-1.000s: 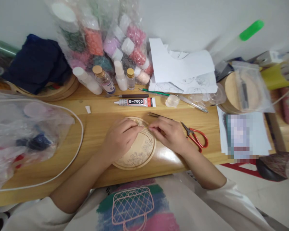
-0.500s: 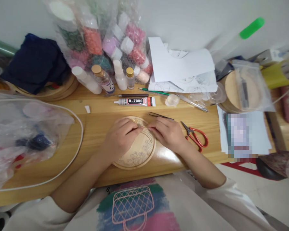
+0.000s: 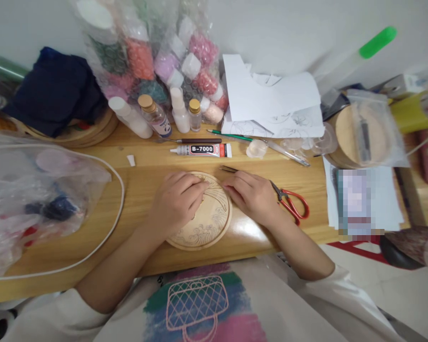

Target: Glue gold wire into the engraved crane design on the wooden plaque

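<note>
A round wooden board (image 3: 203, 232) with wave lines drawn on it lies on the table in front of me. My left hand (image 3: 178, 199) covers its left part with the fingers pinched together. Small gold-coloured bits, seemingly a thin wire, show beneath those fingers. Over the board's upper right edge, my right hand (image 3: 251, 194) has its thumb and fingertips pressed together; anything between them is too small to make out. Dark tweezers (image 3: 228, 168) lie just behind the right hand, partly covered by it. Red-handled snips (image 3: 290, 202) rest to its right.
Behind the board lie a B-7000 glue tube (image 3: 203, 150), a brown-handled tool (image 3: 199, 140) and a green pencil (image 3: 231, 135). Small bottles (image 3: 155, 116) and bagged jars stand at the back. A white cable (image 3: 122, 199) and plastic bag (image 3: 67, 180) occupy the left, papers (image 3: 385, 199) the right.
My hands have drawn slightly apart, the right one moving a little to the right, over part of the tweezers and snips. Gold-coloured bits now show under my left fingers.
</note>
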`<control>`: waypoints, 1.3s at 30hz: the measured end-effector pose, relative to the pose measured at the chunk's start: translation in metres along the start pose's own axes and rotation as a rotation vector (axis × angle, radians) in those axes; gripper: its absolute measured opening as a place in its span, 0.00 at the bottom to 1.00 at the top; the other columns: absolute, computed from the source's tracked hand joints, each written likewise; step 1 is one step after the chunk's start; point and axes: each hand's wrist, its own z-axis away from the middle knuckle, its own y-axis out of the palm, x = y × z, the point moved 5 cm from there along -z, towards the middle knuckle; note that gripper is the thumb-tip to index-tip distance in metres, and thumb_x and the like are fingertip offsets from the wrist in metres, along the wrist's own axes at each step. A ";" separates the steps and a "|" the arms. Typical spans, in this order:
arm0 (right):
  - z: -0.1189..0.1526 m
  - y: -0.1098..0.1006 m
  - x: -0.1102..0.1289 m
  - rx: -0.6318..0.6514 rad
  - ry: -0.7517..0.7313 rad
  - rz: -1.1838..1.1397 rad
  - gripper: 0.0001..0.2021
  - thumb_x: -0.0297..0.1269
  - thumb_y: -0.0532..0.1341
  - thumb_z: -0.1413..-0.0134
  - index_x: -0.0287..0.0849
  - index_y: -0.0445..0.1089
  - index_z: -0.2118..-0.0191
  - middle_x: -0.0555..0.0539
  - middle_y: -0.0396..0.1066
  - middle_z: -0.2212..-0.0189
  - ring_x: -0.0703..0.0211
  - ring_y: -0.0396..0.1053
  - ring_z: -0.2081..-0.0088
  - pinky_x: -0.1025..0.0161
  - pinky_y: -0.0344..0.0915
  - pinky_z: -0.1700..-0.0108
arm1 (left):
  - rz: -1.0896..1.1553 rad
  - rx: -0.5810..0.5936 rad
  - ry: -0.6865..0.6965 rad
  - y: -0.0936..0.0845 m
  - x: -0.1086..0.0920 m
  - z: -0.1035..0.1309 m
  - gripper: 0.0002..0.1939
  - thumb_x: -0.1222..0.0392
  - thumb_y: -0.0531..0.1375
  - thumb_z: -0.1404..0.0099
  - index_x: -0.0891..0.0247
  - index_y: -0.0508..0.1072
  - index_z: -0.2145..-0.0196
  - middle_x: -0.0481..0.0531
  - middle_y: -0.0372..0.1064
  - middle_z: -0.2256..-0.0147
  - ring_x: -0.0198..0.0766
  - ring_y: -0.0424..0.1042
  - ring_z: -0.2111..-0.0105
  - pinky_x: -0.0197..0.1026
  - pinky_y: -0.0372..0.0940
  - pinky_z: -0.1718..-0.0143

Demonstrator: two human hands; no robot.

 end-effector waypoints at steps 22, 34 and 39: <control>0.000 -0.002 -0.003 0.048 -0.005 0.015 0.11 0.33 0.54 0.34 0.40 0.71 0.66 0.49 0.74 0.72 0.63 0.69 0.71 0.66 0.63 0.69 | 0.015 0.006 -0.149 0.000 0.006 0.002 0.10 0.72 0.57 0.36 0.62 0.74 0.61 0.53 0.74 0.61 0.43 0.71 0.60 0.48 0.67 0.58; -0.001 -0.003 -0.001 0.047 -0.016 -0.002 0.10 0.33 0.55 0.34 0.40 0.71 0.66 0.48 0.75 0.72 0.63 0.71 0.70 0.66 0.65 0.68 | 0.010 -0.010 -0.129 -0.001 0.004 0.001 0.09 0.72 0.56 0.35 0.63 0.74 0.61 0.52 0.74 0.61 0.41 0.71 0.60 0.46 0.67 0.58; -0.001 -0.002 -0.001 0.043 -0.009 0.006 0.10 0.32 0.55 0.34 0.39 0.72 0.66 0.48 0.75 0.72 0.62 0.71 0.70 0.66 0.65 0.68 | 0.014 -0.005 -0.131 0.001 0.003 0.002 0.09 0.71 0.56 0.35 0.63 0.74 0.61 0.53 0.74 0.61 0.42 0.71 0.59 0.47 0.67 0.57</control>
